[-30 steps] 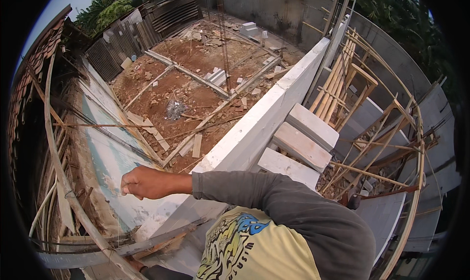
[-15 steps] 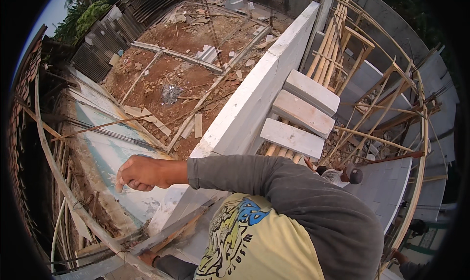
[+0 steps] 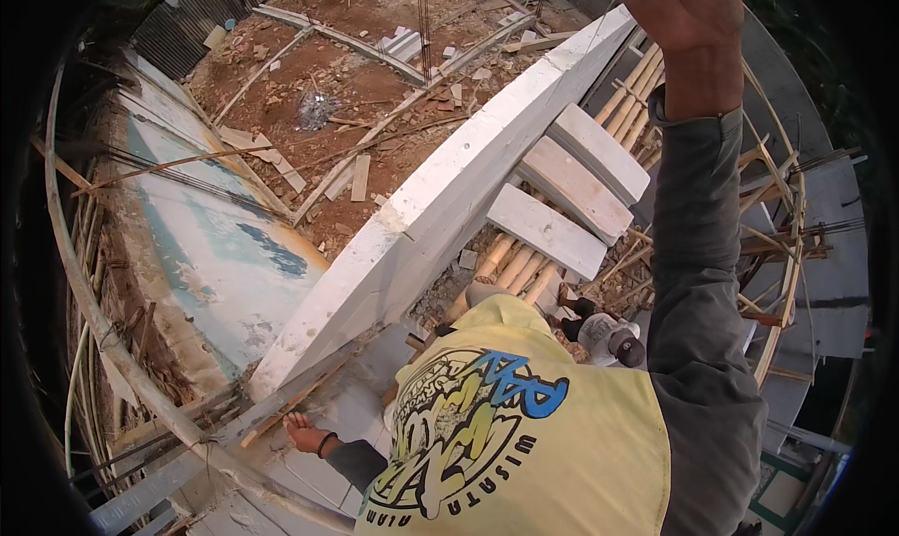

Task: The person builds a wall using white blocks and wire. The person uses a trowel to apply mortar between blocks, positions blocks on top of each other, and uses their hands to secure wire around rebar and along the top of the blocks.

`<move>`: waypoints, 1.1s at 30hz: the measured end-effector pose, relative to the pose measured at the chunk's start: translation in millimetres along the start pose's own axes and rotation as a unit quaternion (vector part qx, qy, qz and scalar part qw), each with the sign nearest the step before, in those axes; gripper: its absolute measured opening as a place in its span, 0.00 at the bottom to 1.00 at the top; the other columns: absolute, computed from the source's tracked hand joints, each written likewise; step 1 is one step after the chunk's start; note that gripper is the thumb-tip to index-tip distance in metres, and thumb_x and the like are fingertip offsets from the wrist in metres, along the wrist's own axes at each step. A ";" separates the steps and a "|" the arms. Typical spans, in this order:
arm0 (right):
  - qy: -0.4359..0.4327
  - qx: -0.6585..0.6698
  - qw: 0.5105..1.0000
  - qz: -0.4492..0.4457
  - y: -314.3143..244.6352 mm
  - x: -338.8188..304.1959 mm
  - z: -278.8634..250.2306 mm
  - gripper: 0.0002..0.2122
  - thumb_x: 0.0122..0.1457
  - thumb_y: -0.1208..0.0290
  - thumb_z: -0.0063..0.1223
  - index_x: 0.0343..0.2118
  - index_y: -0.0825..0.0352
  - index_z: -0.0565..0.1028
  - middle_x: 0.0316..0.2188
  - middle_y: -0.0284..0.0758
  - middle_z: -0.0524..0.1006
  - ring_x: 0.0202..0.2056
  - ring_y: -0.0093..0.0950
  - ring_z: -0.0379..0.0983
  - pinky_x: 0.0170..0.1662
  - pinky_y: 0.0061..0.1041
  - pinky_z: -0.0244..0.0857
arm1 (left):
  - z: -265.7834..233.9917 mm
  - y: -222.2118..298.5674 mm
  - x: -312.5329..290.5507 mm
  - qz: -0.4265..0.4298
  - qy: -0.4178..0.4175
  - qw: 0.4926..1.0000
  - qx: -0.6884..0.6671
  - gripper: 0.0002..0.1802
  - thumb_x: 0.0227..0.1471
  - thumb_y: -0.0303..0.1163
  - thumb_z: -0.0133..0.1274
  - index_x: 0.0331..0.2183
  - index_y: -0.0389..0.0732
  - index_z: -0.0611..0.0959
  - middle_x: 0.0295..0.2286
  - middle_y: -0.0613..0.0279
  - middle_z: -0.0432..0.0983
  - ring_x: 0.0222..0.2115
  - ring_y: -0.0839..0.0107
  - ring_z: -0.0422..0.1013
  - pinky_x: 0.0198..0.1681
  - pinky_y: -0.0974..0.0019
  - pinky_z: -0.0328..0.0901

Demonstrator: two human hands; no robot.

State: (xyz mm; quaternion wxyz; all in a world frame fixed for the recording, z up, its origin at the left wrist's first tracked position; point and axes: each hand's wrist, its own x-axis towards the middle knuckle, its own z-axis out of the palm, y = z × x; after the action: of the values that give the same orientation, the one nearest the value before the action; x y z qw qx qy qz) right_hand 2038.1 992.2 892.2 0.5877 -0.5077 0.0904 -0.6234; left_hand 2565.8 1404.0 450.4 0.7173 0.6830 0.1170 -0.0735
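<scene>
My right hand (image 3: 688,16) is raised at the top right, partly cut off by the frame edge. Its fingers are pinched together, and a thin string or wire (image 3: 613,1) runs down from them toward the far end of the white block wall (image 3: 440,176). At the lower left, my left hand (image 3: 304,434), a dark band at its wrist, is palm up with loosely spread fingers and nothing visible in it. It hovers near a wooden strip (image 3: 272,422) by the wall's near end. My yellow printed shirt fills the lower middle.
Three pale blocks (image 3: 548,229) lie across bamboo poles (image 3: 524,272) right of the wall. A co-worker in a dark cap (image 3: 627,349) is lower down beyond my shirt. A bent bamboo pole (image 3: 122,358) curves along the left. Rubble-strewn ground (image 3: 375,58) spreads beyond the wall.
My right hand has swung from the left side across to the upper right. The left hand has come further into view. The view has shifted, showing more of my shirt and the co-worker.
</scene>
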 end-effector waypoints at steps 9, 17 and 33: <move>-0.043 -0.162 0.986 -0.021 -110.7 -49.3 -56.1 0.13 0.62 0.70 0.38 0.38 0.77 0.69 0.19 0.26 0.62 0.16 0.15 0.53 0.19 0.15 0.50 | 63.3 -67.9 -85.4 -0.152 -0.387 0.892 0.177 0.09 0.55 0.34 0.49 0.33 0.38 0.76 0.28 0.64 0.74 0.25 0.80 0.68 0.28 0.76 0.62; -0.146 -0.443 0.868 0.170 -14.4 -109.8 26.2 0.12 0.59 0.67 0.45 0.32 0.71 0.76 0.18 0.32 0.71 0.19 0.21 0.64 0.23 0.23 0.56 | 196.6 117.4 -247.6 0.100 -0.661 0.729 0.146 0.12 0.55 0.33 0.50 0.37 0.34 0.77 0.34 0.58 0.75 0.33 0.73 0.70 0.37 0.71 0.64; -0.338 -0.398 0.821 0.232 141.0 -201.6 41.8 0.08 0.58 0.69 0.43 0.32 0.67 0.72 0.22 0.42 0.74 0.27 0.42 0.72 0.33 0.37 0.63 | 206.8 123.2 -297.9 -0.036 -0.860 0.488 0.147 0.25 0.48 0.32 0.59 0.45 0.30 0.72 0.39 0.57 0.72 0.42 0.73 0.67 0.47 0.69 0.61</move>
State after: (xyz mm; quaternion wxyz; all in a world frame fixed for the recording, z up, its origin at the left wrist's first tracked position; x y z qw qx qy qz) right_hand 2117.8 1137.3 705.5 0.4559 -0.8402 0.2414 -0.1674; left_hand 2325.9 1188.5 657.1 0.3479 0.3714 -0.5457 -0.6657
